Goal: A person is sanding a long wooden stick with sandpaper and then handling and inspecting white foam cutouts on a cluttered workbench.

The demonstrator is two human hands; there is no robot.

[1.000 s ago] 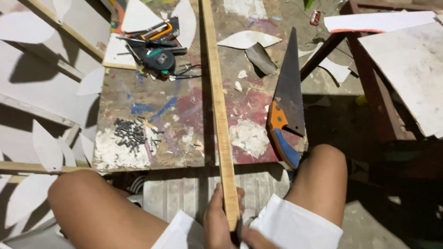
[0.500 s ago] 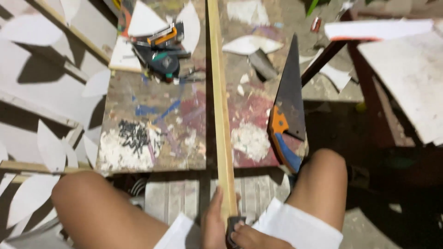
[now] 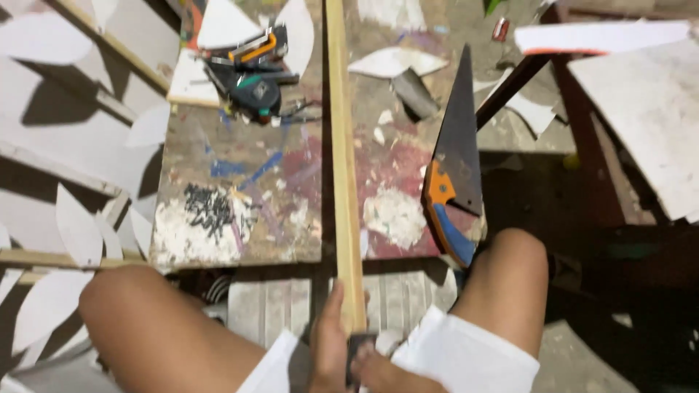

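Between the knees, the left hand (image 3: pixel 329 348) has slid up the near end of the long wooden strip (image 3: pixel 342 167), fingers curled on it, while the right hand (image 3: pixel 378 367) now presses something small and dark, perhaps a block, against its end. Along the paint-stained desk (image 3: pixel 240 182) runs the strip, beside the handsaw (image 3: pixel 455 167).

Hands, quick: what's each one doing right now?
Left hand: closed around the near end of the long pale wooden strip.
Right hand: mostly out of frame, at a small dark object; grip cannot be told.
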